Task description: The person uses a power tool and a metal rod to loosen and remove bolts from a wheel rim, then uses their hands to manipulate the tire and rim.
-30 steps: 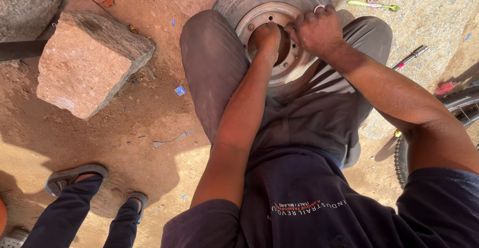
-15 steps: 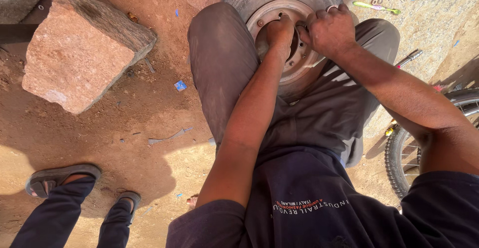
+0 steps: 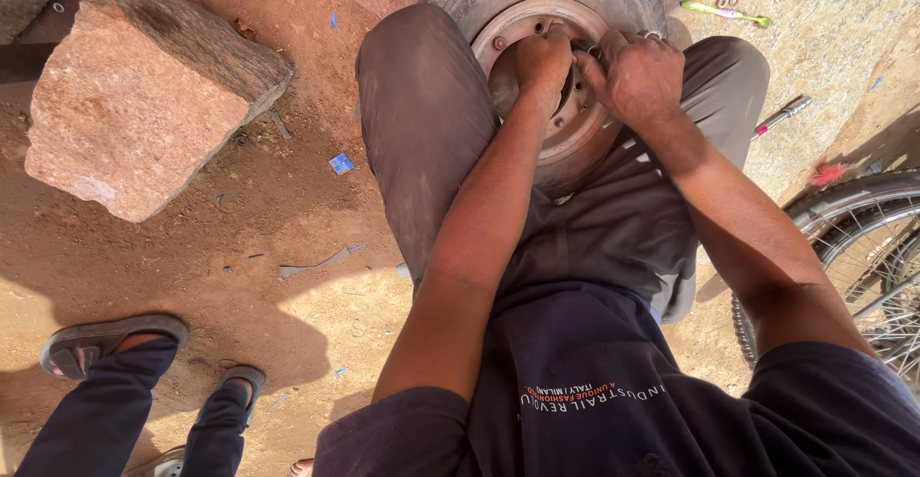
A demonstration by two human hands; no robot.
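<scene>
A small worn black rubber tyre on a rusty, dusty metal wheel rim (image 3: 565, 103) lies gripped between the person's knees, on reddish-brown dirt ground (image 3: 240, 228), toward the ground's far edge. The left hand (image 3: 541, 55) is curled into a closed fist pressed against the hub of the rim, its fingers wrapped over something too hidden to name. The right hand (image 3: 637, 74) sits just beside it, touching the rim's right side, fingers bent and closed down around a small dark part at the hub; what exactly it pinches I cannot tell.

A large pinkish rough-hewn stone block (image 3: 144, 103) rests near the ground's far left corner. A spoked bicycle wheel (image 3: 853, 247) leans in at the right edge. Another person's dark-trousered legs in grey sandals (image 3: 115, 381) stand at the near left corner.
</scene>
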